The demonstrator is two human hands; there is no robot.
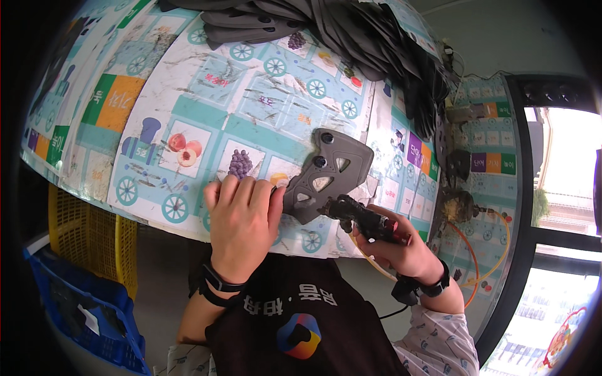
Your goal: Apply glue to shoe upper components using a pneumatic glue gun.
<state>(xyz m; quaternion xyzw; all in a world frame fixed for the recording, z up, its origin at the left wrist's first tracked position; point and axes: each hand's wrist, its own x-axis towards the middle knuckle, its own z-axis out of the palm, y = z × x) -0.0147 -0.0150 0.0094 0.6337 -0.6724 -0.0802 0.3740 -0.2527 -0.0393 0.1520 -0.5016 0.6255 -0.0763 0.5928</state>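
A flat grey panel with rounded cut-outs and two dark round spots lies on the table, its narrow end toward me. My left hand rests palm down at the table's near edge. Its thumb presses against the panel's left end, and its fingertips are partly hidden. In my right hand is a small black and red spray gun, gripped with the fingers wrapped round it. The gun's nozzle points left at the panel's near end, close to it; whether they touch I cannot tell.
A heap of similar grey panels lies across the table's far side. The table wears a patterned sheet. Yellow and orange hoses hang at the right. A yellow basket and a blue crate stand low on the left.
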